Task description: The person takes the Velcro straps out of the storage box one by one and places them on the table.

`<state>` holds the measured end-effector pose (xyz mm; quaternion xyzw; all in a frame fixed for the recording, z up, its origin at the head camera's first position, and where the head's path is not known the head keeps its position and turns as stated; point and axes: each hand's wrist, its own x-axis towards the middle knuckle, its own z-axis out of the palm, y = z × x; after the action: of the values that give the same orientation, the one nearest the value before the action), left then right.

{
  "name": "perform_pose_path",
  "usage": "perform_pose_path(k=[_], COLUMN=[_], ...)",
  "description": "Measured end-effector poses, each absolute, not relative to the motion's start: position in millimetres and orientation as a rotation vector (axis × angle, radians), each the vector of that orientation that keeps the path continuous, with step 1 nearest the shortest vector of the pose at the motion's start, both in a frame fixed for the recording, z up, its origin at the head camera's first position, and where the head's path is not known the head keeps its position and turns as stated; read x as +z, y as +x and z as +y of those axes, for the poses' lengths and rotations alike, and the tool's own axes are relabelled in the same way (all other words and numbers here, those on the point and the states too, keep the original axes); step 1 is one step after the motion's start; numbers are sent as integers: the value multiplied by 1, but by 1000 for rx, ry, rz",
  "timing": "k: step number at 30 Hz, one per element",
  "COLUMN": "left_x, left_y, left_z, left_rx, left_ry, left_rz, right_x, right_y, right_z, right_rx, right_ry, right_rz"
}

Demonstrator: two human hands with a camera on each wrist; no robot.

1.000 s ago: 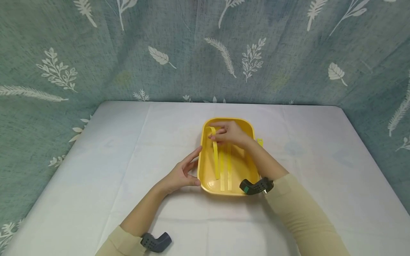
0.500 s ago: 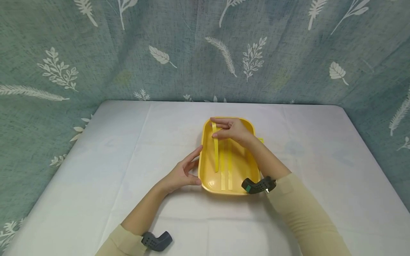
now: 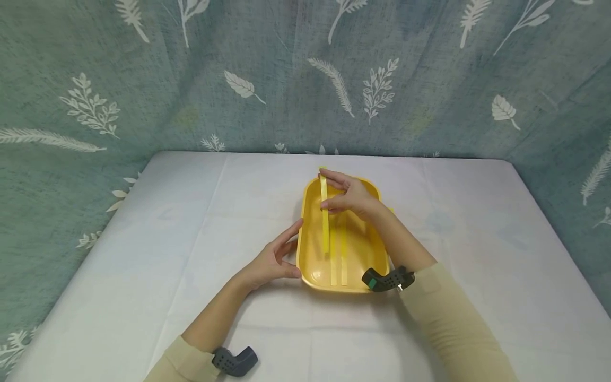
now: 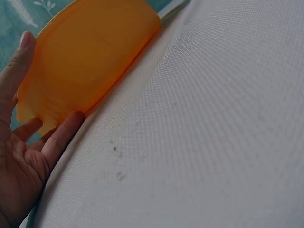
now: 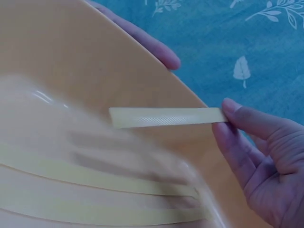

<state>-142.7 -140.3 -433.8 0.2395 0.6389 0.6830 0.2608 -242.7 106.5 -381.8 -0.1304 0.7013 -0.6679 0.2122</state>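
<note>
A beige fabric sleeve point(image 3: 183, 363) covers the person's left forearm, and a matching beige sleeve point(image 3: 455, 326) covers the right one. At the left cuff is a dark grey angled wrist device point(image 3: 235, 362); at the right, a black angled wrist device point(image 3: 387, 278) with a small green patch.

The left hand point(image 3: 269, 262) has its fingers spread and mostly straight, thumb and fingertips touching the left side of a shallow yellow-orange plastic container point(image 3: 312, 260) with rounded corners, which rests on the table. The right hand point(image 3: 350, 196) is above the far part of the container, gripping a narrow, flat yellow strip point(image 3: 325, 233) between thumb and fingers. The strip's near end hangs over the inside of the container, apart from its floor, while its other end reaches past the far rim. Fine diagonal ridges show on its face in the right wrist view. Two similar flat yellow strips point(image 3: 333, 260) lie side by side, lengthwise, on the container's floor, their far ends hidden by the right hand in the head view.

The table has a white cloth point(image 3: 238, 196) with faint creases. Behind it hangs a blue-green fabric backdrop point(image 3: 286, 116) printed with white leaves and sprigs.
</note>
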Motion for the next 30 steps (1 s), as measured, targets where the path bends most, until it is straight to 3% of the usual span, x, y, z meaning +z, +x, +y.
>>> perform_pose_path(k=[30], left_x=[-436], left_y=[-144], left_z=[-140], left_rx=[1857], left_ry=[646], left_rz=[1735], right_x=[-333], right_y=[-242], right_z=[145], right_rx=[-1904], right_ry=[-467], right_rz=[1925])
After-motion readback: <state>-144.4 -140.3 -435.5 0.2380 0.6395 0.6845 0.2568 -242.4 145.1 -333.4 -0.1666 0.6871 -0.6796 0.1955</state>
